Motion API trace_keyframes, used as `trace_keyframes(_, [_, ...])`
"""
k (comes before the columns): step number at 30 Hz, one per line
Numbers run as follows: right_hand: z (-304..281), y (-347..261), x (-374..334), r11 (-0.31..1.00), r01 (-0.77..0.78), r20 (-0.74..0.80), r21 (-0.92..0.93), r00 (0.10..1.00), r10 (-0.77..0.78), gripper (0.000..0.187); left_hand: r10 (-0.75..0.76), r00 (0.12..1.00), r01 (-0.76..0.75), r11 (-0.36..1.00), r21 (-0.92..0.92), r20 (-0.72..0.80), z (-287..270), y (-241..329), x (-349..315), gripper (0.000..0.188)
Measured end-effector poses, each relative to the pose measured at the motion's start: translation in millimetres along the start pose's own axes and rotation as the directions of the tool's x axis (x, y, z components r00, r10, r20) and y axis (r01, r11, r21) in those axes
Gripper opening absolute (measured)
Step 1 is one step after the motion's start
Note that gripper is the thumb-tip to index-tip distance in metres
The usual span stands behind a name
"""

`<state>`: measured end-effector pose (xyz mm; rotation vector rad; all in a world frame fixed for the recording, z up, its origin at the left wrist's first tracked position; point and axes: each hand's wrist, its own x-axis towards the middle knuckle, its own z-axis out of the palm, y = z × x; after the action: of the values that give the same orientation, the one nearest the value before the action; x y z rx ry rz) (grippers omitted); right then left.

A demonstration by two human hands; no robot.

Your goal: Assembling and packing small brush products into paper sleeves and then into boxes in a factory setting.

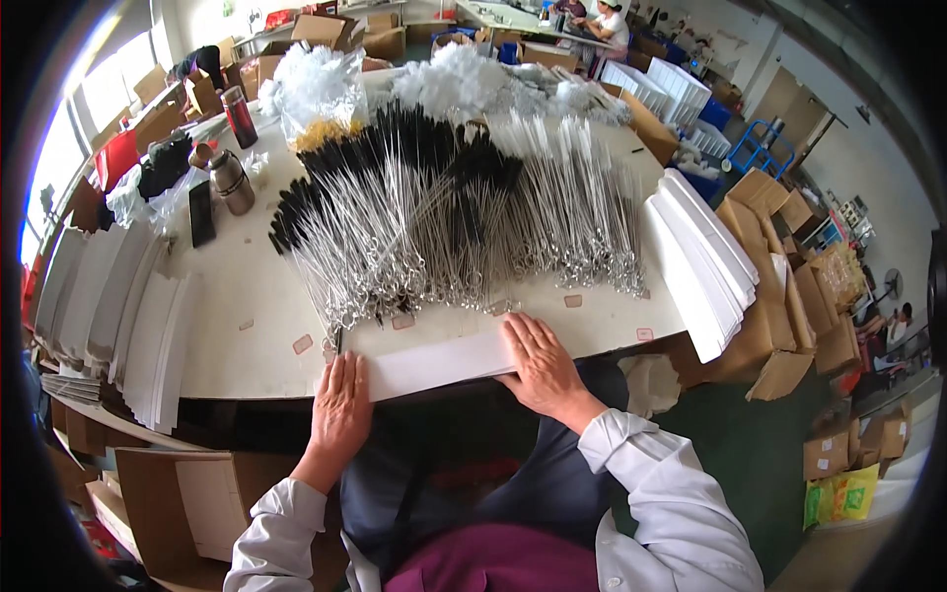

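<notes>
A long white card strip (434,365), perhaps a flattened narrow box, lies across the front edge of the table between my hands. My left hand (341,403) has its fingers together and straight over the strip's left end; its thumb is hidden. At the right end, my right hand (543,363) lays its fingers over the top, with the thumb at the near edge. Just beyond sits a big heap of thin wire-handled brushes (395,232), black-bristled, with looped ends toward me. White-bristled brushes (582,207) lie to their right.
White card strips are stacked at the table's left (99,286) and right (700,261). Behind the brushes are clear plastic bags (449,84). A steel flask (232,183), a red bottle (239,116) and a black phone (201,213) stand left. Open cartons (187,508) flank my legs.
</notes>
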<state>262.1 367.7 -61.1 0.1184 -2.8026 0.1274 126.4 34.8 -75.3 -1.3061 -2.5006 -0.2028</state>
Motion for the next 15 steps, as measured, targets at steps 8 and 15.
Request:
trace_keyframes(8, [-8.7,5.1,1.2,1.000,-0.004,-0.046,0.031,0.999,0.006,0.080,0.096,0.995,-0.096,0.991,0.096,0.007,-2.7,-5.7,2.0,0.061])
trace_keyframes(15, [-24.9,-15.4,-10.3,0.967,0.220,-0.120,0.124,0.971,-0.206,0.037,-0.036,0.952,0.112,0.965,-0.238,0.304,-69.8,35.2,-18.3,0.062])
